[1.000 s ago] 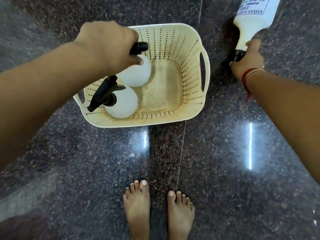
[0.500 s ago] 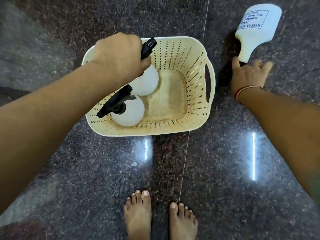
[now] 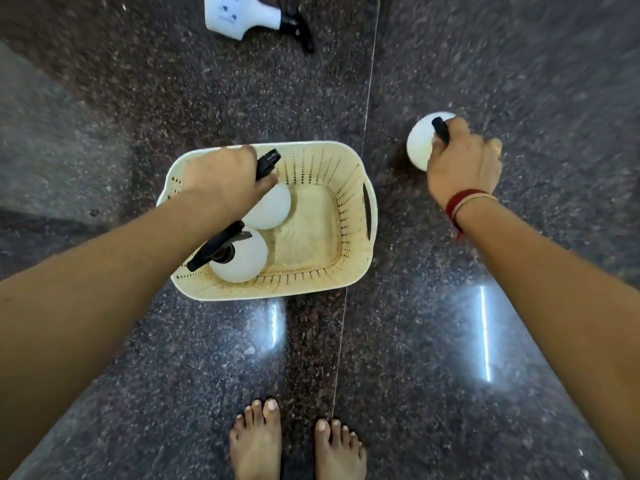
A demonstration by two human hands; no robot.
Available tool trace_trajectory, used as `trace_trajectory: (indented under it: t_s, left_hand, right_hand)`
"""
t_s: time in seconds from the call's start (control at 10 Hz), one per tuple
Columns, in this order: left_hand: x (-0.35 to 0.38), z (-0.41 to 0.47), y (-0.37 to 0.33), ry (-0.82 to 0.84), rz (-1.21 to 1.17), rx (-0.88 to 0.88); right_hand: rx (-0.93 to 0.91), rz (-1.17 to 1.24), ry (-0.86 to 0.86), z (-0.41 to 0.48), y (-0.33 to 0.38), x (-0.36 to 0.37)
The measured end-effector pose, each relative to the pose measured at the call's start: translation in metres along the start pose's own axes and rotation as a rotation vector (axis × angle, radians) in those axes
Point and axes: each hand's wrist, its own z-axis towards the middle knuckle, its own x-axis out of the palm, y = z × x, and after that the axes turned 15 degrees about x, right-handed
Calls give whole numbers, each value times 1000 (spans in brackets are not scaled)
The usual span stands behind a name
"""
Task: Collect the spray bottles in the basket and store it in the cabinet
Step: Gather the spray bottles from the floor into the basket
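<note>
The floor (image 3: 450, 64) fills the whole view — dark polished granite, speckled brown, grey and black. A thin pale joint line (image 3: 349, 271) runs from the far edge toward the near edge, a little right of centre. Two bright streaks of reflected light (image 3: 484, 332) lie on the stone, one near the centre and one to the right — both long and narrow. At the far left the floor looks greyer and hazier.

Right hand (image 3: 462, 161) now wrapped around black trigger head of white spray bottle (image 3: 420, 142), bottle stood upright on floor beside basket; half a second ago lying tilted with fingers only at its neck. View shifted up: another spray bottle (image 3: 249, 17) lying on floor beyond the basket now in frame.
</note>
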Motion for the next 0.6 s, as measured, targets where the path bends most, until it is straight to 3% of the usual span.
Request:
trace_trajectory:
  t_s: [0.2, 0.4, 0.6]
  left_hand:
    - [-14, -10, -9, 15, -210, -118]
    - [-4, -19, -18, -39, -229, -161]
    - [14, -40, -18, -163, -286, -101]
  right_hand:
    - [-116, 58, -25, -46, 3, -64]
    - [-360, 123, -63, -99, 5, -129]
    - [-511, 146, 96, -138, 23, -144]
